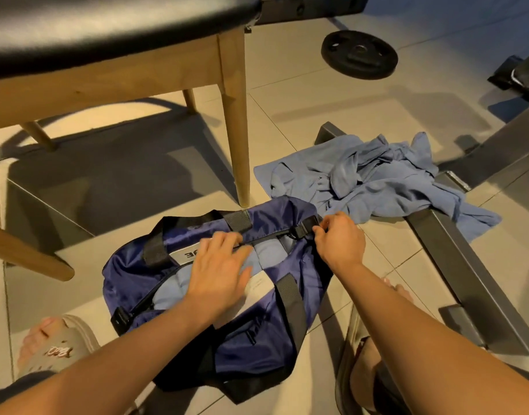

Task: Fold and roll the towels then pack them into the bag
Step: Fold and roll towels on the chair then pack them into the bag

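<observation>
white label (186, 254), partly hidden, on navy bag (257, 342).

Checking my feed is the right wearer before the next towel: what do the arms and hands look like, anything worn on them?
Both forearms are bare up to the frame edge: no sleeves show. The left hand and right hand wear no gloves, and no rings, watch, bracelets or markings are visible on either wrist or on the fingers that show.
</observation>
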Demonstrator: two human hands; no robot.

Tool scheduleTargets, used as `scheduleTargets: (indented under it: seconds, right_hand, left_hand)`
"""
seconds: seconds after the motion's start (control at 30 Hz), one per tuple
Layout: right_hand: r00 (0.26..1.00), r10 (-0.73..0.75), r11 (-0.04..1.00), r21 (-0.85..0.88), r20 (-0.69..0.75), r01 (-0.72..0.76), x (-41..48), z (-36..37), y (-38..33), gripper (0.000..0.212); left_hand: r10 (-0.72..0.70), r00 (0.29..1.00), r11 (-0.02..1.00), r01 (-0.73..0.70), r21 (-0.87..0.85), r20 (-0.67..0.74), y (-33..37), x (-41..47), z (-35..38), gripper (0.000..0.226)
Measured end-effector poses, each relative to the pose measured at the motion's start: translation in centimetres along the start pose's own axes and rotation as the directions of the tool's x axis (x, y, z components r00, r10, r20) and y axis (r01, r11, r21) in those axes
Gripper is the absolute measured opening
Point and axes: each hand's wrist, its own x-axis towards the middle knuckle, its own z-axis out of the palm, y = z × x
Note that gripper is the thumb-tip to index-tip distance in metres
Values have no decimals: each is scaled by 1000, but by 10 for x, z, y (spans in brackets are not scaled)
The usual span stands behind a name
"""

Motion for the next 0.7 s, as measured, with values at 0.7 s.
scheduleTargets:
  seconds: [0.7]
  right_hand:
    - [937,-66,685,-667,344,293,182,-27,127,19]
  left_hand:
    - [86,996,967,-83,-241,2,62,192,-12,16]
